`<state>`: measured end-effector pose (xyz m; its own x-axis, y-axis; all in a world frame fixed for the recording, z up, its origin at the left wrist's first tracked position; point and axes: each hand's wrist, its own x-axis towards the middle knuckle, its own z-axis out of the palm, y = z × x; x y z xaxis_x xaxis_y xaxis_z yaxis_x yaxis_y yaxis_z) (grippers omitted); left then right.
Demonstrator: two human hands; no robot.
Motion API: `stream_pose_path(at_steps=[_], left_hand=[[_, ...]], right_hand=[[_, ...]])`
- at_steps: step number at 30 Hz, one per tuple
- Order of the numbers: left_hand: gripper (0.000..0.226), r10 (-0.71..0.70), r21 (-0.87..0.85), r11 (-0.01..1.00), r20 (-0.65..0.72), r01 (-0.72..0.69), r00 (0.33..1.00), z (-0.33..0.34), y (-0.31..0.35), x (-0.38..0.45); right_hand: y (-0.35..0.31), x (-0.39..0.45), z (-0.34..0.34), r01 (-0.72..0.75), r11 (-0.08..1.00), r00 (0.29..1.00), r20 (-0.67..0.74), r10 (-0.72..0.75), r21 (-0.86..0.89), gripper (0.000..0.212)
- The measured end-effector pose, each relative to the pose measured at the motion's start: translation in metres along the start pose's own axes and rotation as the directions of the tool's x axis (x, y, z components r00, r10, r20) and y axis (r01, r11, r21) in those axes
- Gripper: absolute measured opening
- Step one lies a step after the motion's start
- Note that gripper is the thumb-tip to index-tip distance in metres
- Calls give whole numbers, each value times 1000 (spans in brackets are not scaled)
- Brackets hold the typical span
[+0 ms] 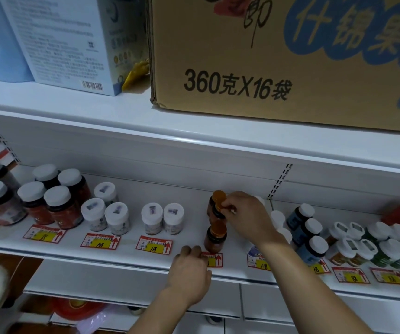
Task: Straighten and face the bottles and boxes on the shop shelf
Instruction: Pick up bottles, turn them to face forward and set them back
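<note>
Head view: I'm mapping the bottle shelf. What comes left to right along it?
Red-labelled bottles → white-capped jars → jar pair → orange-capped bottles → right hand → blue bottles → green-labelled jars

Right grip [241, 213] pinching, left grip [190, 263] seemingly flat, fingers down.
</note>
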<state>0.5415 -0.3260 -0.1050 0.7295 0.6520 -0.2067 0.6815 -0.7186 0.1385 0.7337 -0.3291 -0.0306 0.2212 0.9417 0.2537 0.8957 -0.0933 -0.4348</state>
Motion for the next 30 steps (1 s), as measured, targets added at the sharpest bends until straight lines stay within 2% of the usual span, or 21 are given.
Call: stream_pose_path(at_steps=[9, 20, 26, 30], left_hand=[[39, 34, -18, 999, -34, -34, 999, 6, -7, 1], [39, 37, -27, 999, -44, -38, 998, 8, -8, 0], [39, 36, -39, 999, -51, -38, 998, 9, -8, 0], [39, 33, -42, 998, -56, -36, 998, 8, -8, 1]], right_hand=[[22, -5, 24, -28, 997, 998, 55, 24, 73, 5], [29, -11, 28, 12, 994, 1000, 10, -13, 109, 16], [31, -10, 26, 50, 996, 998, 41, -53, 74, 17], [25, 8, 17, 20, 1000, 999, -50, -20, -9, 16]])
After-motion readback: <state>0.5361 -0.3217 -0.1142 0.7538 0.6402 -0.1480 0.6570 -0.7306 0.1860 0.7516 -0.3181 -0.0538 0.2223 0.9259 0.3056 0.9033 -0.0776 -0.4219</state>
